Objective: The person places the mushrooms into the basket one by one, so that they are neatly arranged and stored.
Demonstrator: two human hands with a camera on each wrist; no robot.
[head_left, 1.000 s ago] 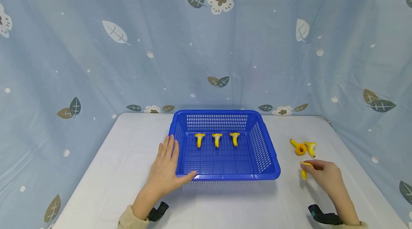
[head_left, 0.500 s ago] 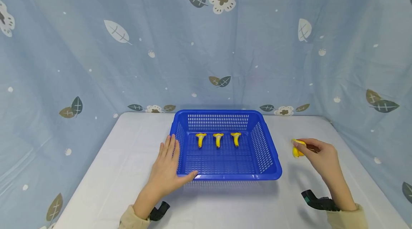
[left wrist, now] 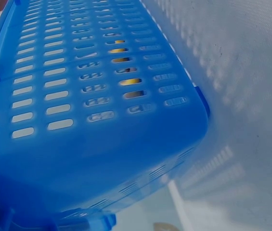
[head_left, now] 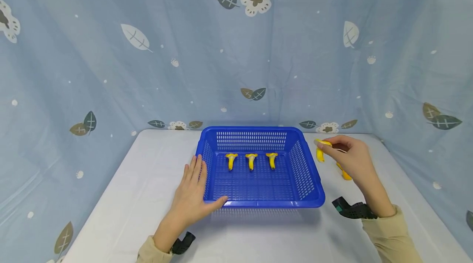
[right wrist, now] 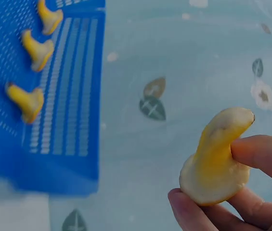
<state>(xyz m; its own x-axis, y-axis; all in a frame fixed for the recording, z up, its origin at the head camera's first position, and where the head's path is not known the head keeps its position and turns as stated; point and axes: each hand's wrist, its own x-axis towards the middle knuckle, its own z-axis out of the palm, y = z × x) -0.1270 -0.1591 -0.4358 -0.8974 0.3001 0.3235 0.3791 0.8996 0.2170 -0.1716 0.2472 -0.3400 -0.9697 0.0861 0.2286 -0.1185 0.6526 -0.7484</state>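
Observation:
A blue plastic basket (head_left: 273, 204) stands mid-table, holding three yellow toy mushrooms, chanterelle-like with pale caps, in a row: left mushroom (head_left: 230, 162), middle mushroom (head_left: 251, 162), right mushroom (head_left: 272, 161). My left hand (head_left: 190, 193) lies with straight fingers against the basket's left side, thumb over the front rim. Raised off the table beyond the basket's right side, my right hand (head_left: 349, 158) pinches another yellow mushroom (right wrist: 215, 161) between thumb and fingers. That mushroom's cap points down in the right wrist view. Behind the right hand, a yellow-orange mushroom (head_left: 345, 172) on the table is partly hidden.
A white-covered table (head_left: 255, 238) carries the basket. At its back hangs a blue curtain (head_left: 184, 62) with leaf and flower prints. Slots in the basket's side wall (left wrist: 92, 144) show yellow bits inside, in the left wrist view.
My right hand has lifted one mushroom off the table and carried it up, back and leftward towards the basket. My left hand and the three mushrooms in the basket stay in place.

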